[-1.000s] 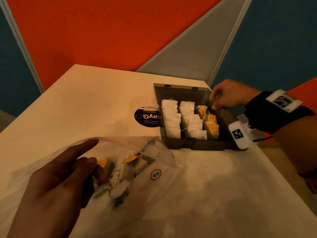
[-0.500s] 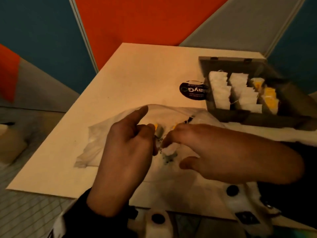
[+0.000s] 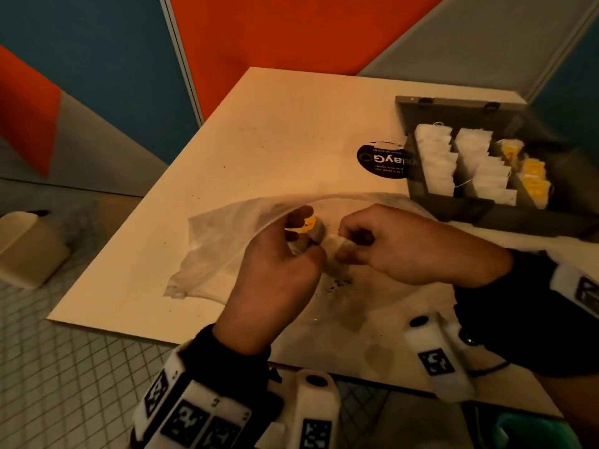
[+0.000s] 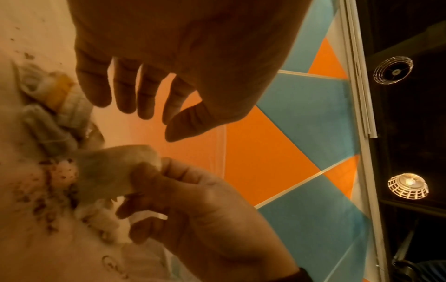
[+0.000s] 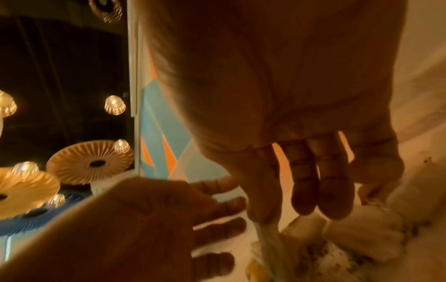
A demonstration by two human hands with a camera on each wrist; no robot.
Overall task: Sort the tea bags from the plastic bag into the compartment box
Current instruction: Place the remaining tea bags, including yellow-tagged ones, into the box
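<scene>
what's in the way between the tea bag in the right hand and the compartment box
The raised top layer of the plastic bag, draped over the left hand, arches between the tea bag pinched by the right hand and the open compartment box. It likely must leave by the bag's mouth first; otherwise nothing visible blocks it.

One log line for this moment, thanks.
left hand: fingers relaxed in plastic bag | right hand: pinching tea bag | compartment box: partly filled

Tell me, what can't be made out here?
Tea bags left in the plastic bag: head view, left hand and right hand cover them; wrist views blur.
Compartment box, right end: head view, dark, blurred, cut by the edge.
Sticker, small print: head view, too small, partly behind the box.
Pinched tea bag, its tag: left wrist view, none shows.
</scene>
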